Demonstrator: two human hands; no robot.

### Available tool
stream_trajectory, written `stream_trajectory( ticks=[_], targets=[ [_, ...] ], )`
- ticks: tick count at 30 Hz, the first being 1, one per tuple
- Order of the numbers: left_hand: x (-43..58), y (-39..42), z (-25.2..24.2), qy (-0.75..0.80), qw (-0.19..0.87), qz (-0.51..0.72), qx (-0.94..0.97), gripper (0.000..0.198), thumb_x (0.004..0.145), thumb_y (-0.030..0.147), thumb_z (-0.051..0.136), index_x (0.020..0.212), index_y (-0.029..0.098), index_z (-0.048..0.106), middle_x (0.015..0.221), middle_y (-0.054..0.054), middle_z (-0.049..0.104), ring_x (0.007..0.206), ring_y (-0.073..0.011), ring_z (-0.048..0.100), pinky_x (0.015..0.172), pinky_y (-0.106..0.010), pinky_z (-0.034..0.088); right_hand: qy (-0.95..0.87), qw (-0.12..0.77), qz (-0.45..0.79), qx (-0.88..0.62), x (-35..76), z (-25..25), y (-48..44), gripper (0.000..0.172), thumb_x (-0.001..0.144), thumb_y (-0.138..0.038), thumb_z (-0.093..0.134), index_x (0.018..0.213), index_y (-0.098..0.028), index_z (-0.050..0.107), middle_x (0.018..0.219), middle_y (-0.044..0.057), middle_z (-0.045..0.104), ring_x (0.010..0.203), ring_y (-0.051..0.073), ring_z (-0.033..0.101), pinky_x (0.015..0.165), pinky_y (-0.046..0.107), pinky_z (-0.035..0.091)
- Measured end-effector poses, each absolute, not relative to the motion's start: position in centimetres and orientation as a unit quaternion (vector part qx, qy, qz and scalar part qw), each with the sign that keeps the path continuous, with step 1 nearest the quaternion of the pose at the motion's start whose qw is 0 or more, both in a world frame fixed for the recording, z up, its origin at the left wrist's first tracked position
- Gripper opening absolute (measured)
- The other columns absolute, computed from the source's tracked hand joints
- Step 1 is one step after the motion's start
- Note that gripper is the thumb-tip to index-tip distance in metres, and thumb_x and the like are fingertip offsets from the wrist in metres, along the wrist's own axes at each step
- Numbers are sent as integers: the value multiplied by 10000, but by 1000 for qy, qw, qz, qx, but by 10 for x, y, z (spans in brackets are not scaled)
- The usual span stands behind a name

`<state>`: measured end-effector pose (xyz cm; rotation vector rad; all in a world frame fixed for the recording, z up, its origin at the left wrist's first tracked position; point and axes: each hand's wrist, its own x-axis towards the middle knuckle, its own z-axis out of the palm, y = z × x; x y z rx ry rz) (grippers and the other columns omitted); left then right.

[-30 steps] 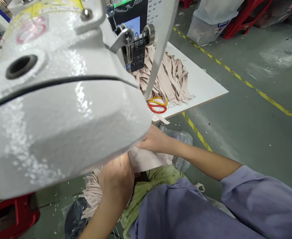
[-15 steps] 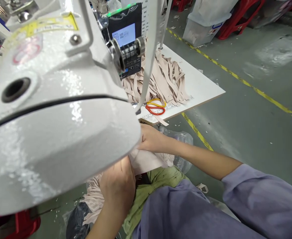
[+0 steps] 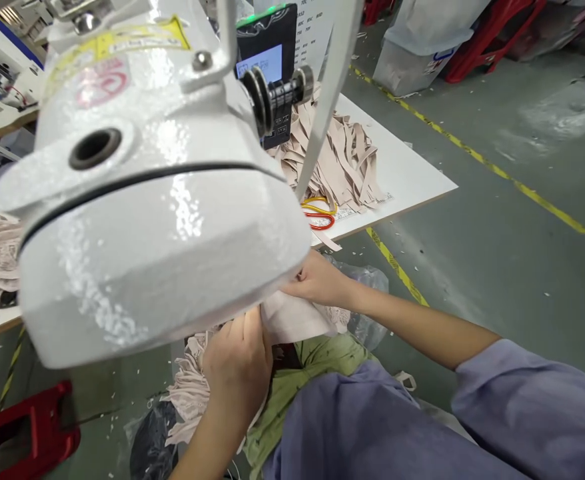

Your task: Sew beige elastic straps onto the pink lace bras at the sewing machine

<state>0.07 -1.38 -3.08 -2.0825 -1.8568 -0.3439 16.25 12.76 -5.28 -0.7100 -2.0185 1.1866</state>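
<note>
A pale beige fabric piece (image 3: 295,321) with a lace edge stretches between my hands below the white sewing machine head (image 3: 172,267). My right hand (image 3: 326,280) is closed on its upper right part, and the machine partly covers the fingertips. At the fabric's left side, my left hand (image 3: 237,357) is closed with its fingers bent over the edge; the fingertips are hidden. The needle area is out of sight behind the machine head. Beneath my left hand hangs a bunch of gathered beige lace fabric (image 3: 190,390).
Cut beige strips (image 3: 345,157) lie heaped on the white table (image 3: 412,180) beside red and yellow scissors (image 3: 321,217). A control panel (image 3: 267,67) stands behind the machine. A red stool (image 3: 37,433) is at lower left, and clear plastic bins (image 3: 407,60) stand on the floor.
My view has shifted, so the machine head appears farther right and higher, and more of the left table shows. Both hands keep their hold on the fabric with little movement.
</note>
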Motion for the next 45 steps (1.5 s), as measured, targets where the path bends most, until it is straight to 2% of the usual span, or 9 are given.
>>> stream_trajectory(
  ticks=[6, 12, 16, 20, 26, 31, 35, 41, 45],
  targets=[
    [-9, -26, -36, -706, 102, -198, -672, 211, 950, 262, 535, 1144, 203, 594, 815, -18, 721, 677, -165, 659, 588, -271, 396, -769, 346, 461, -278, 162, -53, 118, 395, 821, -218, 639, 1217, -217, 630, 1263, 68, 582, 723, 105, 542, 664, 244, 498],
    [-16, -26, -25, -762, -196, -303, -538, 375, 920, 545, 512, 1030, 197, 601, 994, -78, 693, 901, -232, 664, 727, -317, 501, -762, 312, 472, -316, 173, -63, 118, 343, 862, -366, 658, 1152, -192, 602, 1036, 43, 623, 690, 114, 509, 635, 250, 424],
    [-24, -24, -19, -710, -380, -269, -528, 411, 902, 555, 538, 1078, 202, 655, 1084, -89, 703, 998, -260, 645, 854, -364, 501, -766, 238, 513, -306, 187, -60, 97, 273, 946, -395, 552, 819, -172, 645, 714, -14, 596, 664, 118, 515, 620, 245, 360],
    [-23, -37, -16, -596, -532, -299, -522, 323, 936, 472, 532, 1005, 207, 703, 933, -55, 701, 874, -210, 638, 787, -310, 510, -692, 179, 662, -224, 195, -45, 45, 320, 943, -421, 571, 748, -168, 597, 649, -39, 503, 601, 93, 455, 568, 228, 335],
    [-51, -68, 3, -692, -449, -318, -466, 338, 935, 475, 533, 848, 197, 703, 751, -26, 654, 654, -159, 563, 594, -261, 438, -467, 149, 856, -166, 147, -48, 7, 500, 778, -580, 733, 1069, -192, 612, 962, 31, 617, 869, 153, 593, 733, 255, 482],
    [-76, -72, -12, -721, -415, -224, -508, 357, 938, 484, 490, 833, 204, 686, 802, -36, 677, 721, -191, 596, 661, -293, 457, -285, 216, 892, -276, 94, -91, 15, 368, 782, -525, 735, 865, -186, 617, 757, 5, 606, 695, 129, 586, 678, 261, 523],
    [-63, -70, -58, -814, -231, -278, -454, 301, 879, 463, 568, 929, 182, 664, 921, -84, 660, 882, -244, 591, 732, -335, 459, -409, 323, 788, -328, 97, -126, 17, 260, 787, -400, 761, 860, -184, 635, 825, 8, 648, 808, 150, 628, 814, 301, 524],
    [-17, -64, -105, -729, -401, -403, -381, 400, 919, 511, 501, 907, 157, 688, 822, -56, 702, 798, -194, 651, 742, -299, 517, -729, 349, 504, -306, 120, -154, 8, 75, 872, -271, 620, 908, -224, 667, 1018, 72, 666, 971, 232, 617, 863, 409, 516],
    [-8, -65, -96, -734, -380, -438, -355, 365, 943, 483, 501, 982, 167, 680, 902, -60, 714, 847, -188, 654, 743, -273, 505, -776, 320, 460, -289, 139, -147, 12, 122, 867, -323, 645, 919, -213, 661, 866, 57, 652, 765, 193, 618, 713, 349, 533]
  ],
)
